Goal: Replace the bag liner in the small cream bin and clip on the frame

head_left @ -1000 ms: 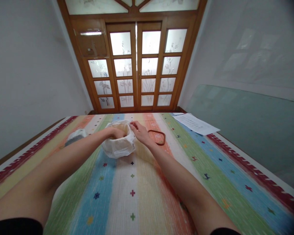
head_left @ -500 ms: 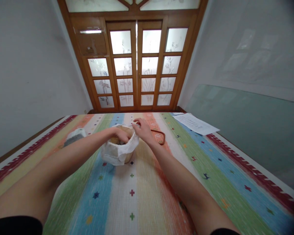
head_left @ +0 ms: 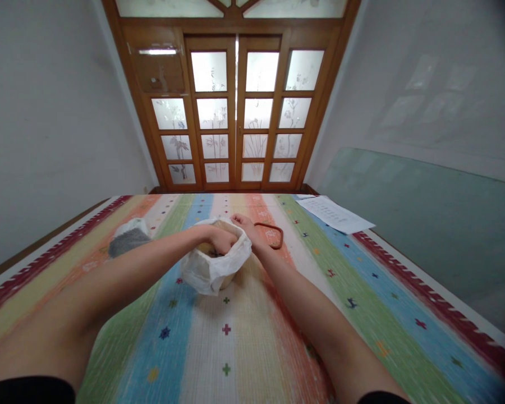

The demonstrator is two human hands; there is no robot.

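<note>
A white plastic bag (head_left: 210,275) lines a tan round bin (head_left: 228,281) and folds out over its rim, near the middle of the table. Reaching inside from the left, my left hand (head_left: 223,241) is curled, with its fingertips hidden; what it holds, if anything, does not show. My right hand (head_left: 243,223) is closed on the bag's edge at the far right of the rim. Just right of that hand lies a brown frame (head_left: 281,238) with rounded corners, partly hidden by my wrist.
A whitish bag with dark grey contents (head_left: 129,240) sits on the left, beyond my left forearm. Printed paper sheets (head_left: 336,214) lie at the far right edge of the striped tablecloth (head_left: 206,359). A pale green panel (head_left: 425,207) stands along the right side.
The lined bin has shifted slightly right and nearer, tilting a little. My left hand has moved right inside it. My right hand's fingers, raised before, have closed at the rim.
</note>
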